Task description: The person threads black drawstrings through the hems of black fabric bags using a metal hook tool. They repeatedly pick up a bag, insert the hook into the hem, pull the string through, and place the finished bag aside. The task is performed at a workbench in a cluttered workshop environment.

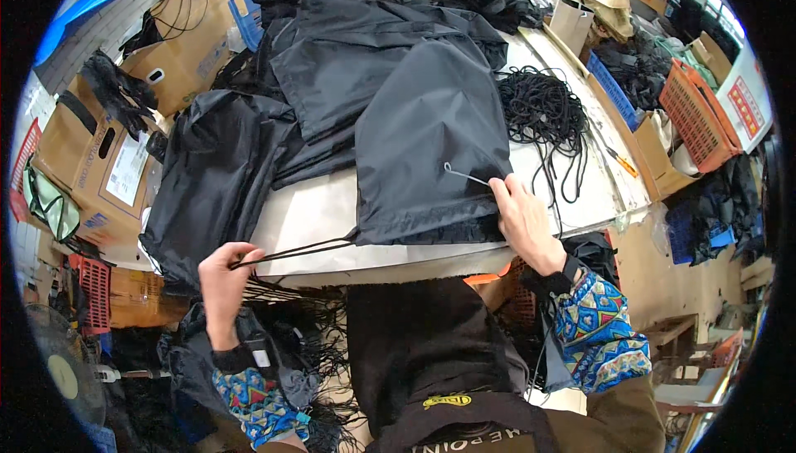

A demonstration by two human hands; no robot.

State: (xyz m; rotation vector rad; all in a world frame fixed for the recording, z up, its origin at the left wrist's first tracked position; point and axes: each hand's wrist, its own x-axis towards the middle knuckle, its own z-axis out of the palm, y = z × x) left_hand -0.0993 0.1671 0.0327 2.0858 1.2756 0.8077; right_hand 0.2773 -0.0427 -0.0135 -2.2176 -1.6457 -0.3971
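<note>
One fan (62, 378) to the near left of the white table (303, 212), seen at the edge of view; next along, a red basket (91, 294), also off the table's left end. Brown cardboard box (116, 163) beside the table's left side, white label on its face. Folded black cloth (211, 163) lies across the table's left end. Your left hand (222, 283) is just off the table's near edge, thumb and fingers pinched on thin black cords (308, 249), which run straight rightward to the lower left corner of the black bag (423, 138). Pile of black cloth (323, 80) toward the table's far side, the bag partly overlapping it. Bag itself lies flat at the middle of the table's near edge, lower hem toward you. Your right hand (526, 225), at the table's near edge, grips a wire hook (466, 173), its looped tip pointing left over the bag; cannot tell whether your fingers also hold cloth. Tangle of black cords (543, 109) on the table's right part. Orange-handled tool (622, 163) near the table's right edge. Orange basket (701, 113) beyond the table, to its right
</note>
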